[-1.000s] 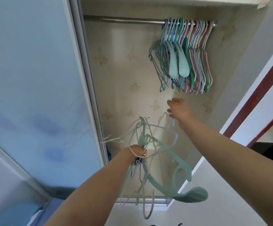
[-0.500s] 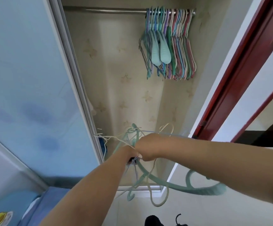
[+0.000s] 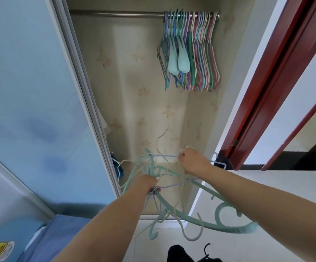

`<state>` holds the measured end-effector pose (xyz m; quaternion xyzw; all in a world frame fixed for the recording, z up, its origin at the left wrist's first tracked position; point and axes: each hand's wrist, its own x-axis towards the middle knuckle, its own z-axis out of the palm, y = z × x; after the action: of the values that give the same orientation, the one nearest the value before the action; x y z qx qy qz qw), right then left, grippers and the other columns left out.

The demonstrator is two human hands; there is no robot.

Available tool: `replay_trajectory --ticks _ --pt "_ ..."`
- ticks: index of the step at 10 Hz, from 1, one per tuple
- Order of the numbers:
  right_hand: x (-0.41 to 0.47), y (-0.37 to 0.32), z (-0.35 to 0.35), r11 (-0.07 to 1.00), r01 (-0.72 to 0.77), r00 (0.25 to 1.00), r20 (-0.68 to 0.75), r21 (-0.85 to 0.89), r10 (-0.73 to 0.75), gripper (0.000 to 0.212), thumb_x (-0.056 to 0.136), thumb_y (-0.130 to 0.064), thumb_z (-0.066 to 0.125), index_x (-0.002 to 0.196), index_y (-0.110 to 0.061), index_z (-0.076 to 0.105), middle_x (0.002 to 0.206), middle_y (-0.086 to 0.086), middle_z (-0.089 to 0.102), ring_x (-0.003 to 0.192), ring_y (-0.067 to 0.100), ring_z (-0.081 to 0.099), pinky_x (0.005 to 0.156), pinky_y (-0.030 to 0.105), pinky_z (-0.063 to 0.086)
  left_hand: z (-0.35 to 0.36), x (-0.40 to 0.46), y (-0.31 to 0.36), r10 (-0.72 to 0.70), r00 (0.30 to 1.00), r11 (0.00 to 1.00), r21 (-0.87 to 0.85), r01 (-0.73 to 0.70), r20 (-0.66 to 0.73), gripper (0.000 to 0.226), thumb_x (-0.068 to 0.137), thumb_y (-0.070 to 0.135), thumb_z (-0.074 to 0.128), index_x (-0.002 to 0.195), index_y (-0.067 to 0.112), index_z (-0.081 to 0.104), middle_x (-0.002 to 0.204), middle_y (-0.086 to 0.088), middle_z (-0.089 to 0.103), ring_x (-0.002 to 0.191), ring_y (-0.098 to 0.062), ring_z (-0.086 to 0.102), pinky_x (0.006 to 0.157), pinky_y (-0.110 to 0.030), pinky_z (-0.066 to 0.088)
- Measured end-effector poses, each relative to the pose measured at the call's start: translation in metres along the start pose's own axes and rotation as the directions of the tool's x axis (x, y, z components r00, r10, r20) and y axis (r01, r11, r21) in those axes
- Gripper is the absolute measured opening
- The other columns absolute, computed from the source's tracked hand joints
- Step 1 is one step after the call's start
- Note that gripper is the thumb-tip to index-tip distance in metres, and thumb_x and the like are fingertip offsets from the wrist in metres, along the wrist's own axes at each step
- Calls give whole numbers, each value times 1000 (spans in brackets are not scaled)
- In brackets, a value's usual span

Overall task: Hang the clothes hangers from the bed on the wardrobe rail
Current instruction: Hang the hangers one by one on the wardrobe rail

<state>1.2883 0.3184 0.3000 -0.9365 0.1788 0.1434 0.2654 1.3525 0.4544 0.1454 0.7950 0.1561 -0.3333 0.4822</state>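
My left hand (image 3: 149,183) grips a tangled bundle of hangers (image 3: 179,210), teal, white and pale purple, low in front of the open wardrobe. A wide teal hanger (image 3: 229,226) sticks out of the bundle to the lower right. My right hand (image 3: 193,161) is curled round a thin whitish hanger hook (image 3: 186,147) at the top of the bundle, just right of my left hand. High up, the metal wardrobe rail (image 3: 115,14) runs across the wardrobe. Several coloured hangers (image 3: 189,52) hang packed at its right end.
A pale blue sliding wardrobe door (image 3: 26,95) fills the left. A red door frame (image 3: 278,76) stands at the right. A blue bed corner (image 3: 45,239) lies at the lower left. A dark shoe (image 3: 179,254) shows at the bottom on the light floor.
My right hand came down from below the hung hangers to the bundle, then took hold of a thin hanger and drew a little right of my left hand. The view tilted.
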Motion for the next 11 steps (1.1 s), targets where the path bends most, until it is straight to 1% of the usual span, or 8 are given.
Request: replay_trajectory --ticks 1,2,3,5,7,9,10,11 --pt "1 9 -12 937 -151 986 116 316 120 23 95 -3 43 79 5 56 65 12 66 53 20 65 46 18 48 7 9 -7 21 999 999 -44 -22 -40 15 94 5 45 94 -4 56 37 -5 56 34 -16 51 41 -27 44" --pt "0 22 -21 794 -240 971 151 558 188 33 99 -10 25 74 0 46 54 10 57 34 16 54 41 20 45 15 14 -13 50 995 995 -84 -57 -83 20 94 6 47 77 -2 56 63 -16 63 47 -24 56 63 -40 56" --pt "-11 31 -35 703 -208 978 146 680 148 28 102 -17 27 83 -3 42 60 11 56 40 18 58 46 29 53 20 18 -19 40 997 994 -102 -47 -67 23 96 4 45 75 -1 52 67 -17 53 53 -26 50 57 -36 51" --pt "-19 58 -75 868 -75 987 -90 490 136 23 101 -19 39 107 -2 54 60 8 48 42 16 36 38 20 28 10 39 -28 -4 999 997 -73 1 -35 23 98 3 44 75 3 48 71 -13 45 56 -22 44 47 -30 42" --pt "-18 73 -91 906 -51 992 -86 419 96 24 98 -13 39 99 -5 62 59 2 39 40 12 24 40 18 19 -9 27 -42 -9 999 1000 -2 9 -44 34 100 11 40 67 14 40 69 -4 44 56 -14 44 45 -23 38" --pt "-1 55 -75 918 74 997 -29 391 -69 24 93 -7 41 88 -9 65 59 2 42 44 12 27 40 19 20 -30 26 -41 -15 995 978 -206 36 103 32 96 7 41 65 6 44 38 -7 44 24 -14 36 31 -12 26" --pt "9 32 -64 939 163 982 -141 303 -125 26 94 -10 36 81 -17 57 66 0 49 48 11 36 39 18 28 -52 27 -39 -8 995 921 -387 46 100 28 94 8 48 67 5 49 44 -6 46 27 -14 36 31 -13 28" --pt "19 1 -59 885 243 961 -222 398 -164 29 95 -10 33 110 -20 56 71 -4 49 52 10 41 39 18 32 -82 39 -21 50 968 842 -531 92 247 20 91 9 58 72 4 54 51 -5 47 30 -13 35 30 -15 27"
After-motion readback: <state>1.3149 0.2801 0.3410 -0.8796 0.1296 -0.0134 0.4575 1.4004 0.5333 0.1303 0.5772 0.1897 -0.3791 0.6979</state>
